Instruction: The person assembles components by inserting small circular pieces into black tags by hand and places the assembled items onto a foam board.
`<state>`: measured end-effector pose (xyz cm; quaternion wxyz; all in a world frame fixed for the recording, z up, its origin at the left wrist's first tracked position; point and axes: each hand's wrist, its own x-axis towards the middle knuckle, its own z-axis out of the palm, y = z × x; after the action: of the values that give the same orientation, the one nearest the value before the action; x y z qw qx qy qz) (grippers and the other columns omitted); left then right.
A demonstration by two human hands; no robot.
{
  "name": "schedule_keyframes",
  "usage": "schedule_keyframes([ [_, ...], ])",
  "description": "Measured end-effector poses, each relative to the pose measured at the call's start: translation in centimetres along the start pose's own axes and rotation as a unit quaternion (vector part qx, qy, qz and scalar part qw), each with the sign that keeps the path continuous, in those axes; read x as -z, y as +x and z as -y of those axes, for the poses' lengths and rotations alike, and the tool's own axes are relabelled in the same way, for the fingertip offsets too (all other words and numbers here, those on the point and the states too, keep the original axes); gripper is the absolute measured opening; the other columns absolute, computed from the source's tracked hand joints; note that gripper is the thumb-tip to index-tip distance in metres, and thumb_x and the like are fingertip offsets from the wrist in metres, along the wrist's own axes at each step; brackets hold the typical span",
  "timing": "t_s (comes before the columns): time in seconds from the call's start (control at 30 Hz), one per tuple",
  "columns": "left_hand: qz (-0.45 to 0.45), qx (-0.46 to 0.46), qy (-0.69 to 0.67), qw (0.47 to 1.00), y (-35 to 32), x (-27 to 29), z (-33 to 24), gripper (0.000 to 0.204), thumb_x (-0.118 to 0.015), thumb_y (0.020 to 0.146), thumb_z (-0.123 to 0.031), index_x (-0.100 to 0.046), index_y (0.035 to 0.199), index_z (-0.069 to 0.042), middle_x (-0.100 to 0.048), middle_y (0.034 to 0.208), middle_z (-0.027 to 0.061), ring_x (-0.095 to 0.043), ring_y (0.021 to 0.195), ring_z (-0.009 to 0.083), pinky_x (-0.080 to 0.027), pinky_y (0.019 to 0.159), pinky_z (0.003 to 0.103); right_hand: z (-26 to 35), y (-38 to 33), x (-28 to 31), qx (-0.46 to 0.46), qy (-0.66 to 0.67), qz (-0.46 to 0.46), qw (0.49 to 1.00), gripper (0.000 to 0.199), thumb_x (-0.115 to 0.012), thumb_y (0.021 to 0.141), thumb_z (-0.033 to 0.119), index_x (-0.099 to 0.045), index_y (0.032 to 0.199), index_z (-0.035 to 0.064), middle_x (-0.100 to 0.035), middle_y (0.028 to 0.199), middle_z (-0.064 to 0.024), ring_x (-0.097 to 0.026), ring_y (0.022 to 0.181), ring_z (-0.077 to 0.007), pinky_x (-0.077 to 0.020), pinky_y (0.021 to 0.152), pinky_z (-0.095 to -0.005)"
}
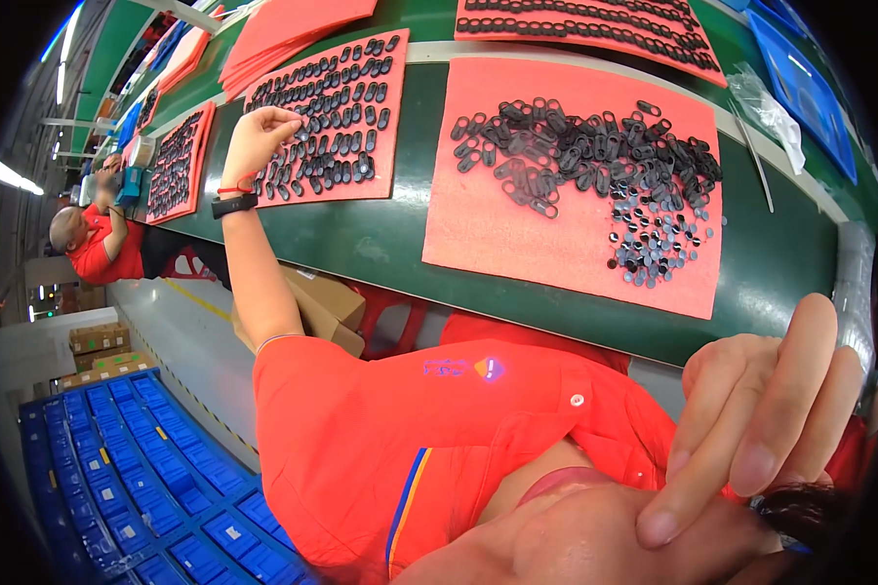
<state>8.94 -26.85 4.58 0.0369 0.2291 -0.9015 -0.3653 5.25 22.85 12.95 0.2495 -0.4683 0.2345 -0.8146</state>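
My left hand [263,144], with a dark wristband, hovers over a pink foam sheet [384,161] that bears rows of small black oval parts. Its thumb and fingertips are pinched together, and anything between them is too small to make out. Raised close to my chin at the lower right, my right hand [761,400] has its fingers loosely bent and apart, with nothing visible in them. A larger pink foam sheet [517,239] lies on the green table, carrying a heap of loose black oval parts [595,146] and a scatter of small shiny discs [654,239].
Another foam sheet with rows of parts [595,29] lies behind. At right are a clear plastic bag [771,112], a thin rod [754,161] and a blue tray [800,88]. A co-worker [107,234] sits far left. Blue bins [117,478] and a cardboard box [327,302] stand below.
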Motion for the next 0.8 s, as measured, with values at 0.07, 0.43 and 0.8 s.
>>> schedule_keyframes([
  [0.07,-0.034,0.005,0.016,0.999,-0.3,-0.2,0.4,0.013,-0.062,0.080,-0.009,-0.064,0.089,0.000,-0.064,0.074,0.0019,-0.059,0.062,0.0062,-0.043,0.052,0.018,0.0,-0.3,0.3,0.004,0.003,0.008,1.000,0.020,-0.061,0.078,0.001,-0.042,0.086,0.0007,-0.048,0.099,-0.0150,-0.065,0.061,-0.0257,-0.0525,0.060,-0.0286],
  [0.43,-0.048,0.004,-0.120,0.992,-1.4,-2.0,1.4,0.021,-0.063,0.081,-0.014,-0.061,0.095,0.002,-0.064,0.079,0.0045,-0.060,0.066,0.0079,-0.043,0.052,0.017,-0.2,-1.1,0.4,0.019,0.000,0.031,0.999,0.025,-0.064,0.075,-0.002,-0.041,0.083,0.0002,-0.048,0.097,-0.0162,-0.064,0.060,-0.0253,-0.0515,0.055,-0.0258],
  [0.8,-0.096,-0.021,-0.014,0.995,-0.9,-3.4,0.6,0.021,-0.065,0.079,-0.016,-0.063,0.092,0.000,-0.063,0.076,0.0022,-0.058,0.065,0.0045,-0.038,0.050,0.015,-0.2,0.3,-0.7,-0.011,-0.049,0.009,0.999,0.020,-0.061,0.078,0.000,-0.044,0.088,0.0014,-0.049,0.096,-0.0171,-0.064,0.059,-0.0277,-0.0498,0.053,-0.0277],
])
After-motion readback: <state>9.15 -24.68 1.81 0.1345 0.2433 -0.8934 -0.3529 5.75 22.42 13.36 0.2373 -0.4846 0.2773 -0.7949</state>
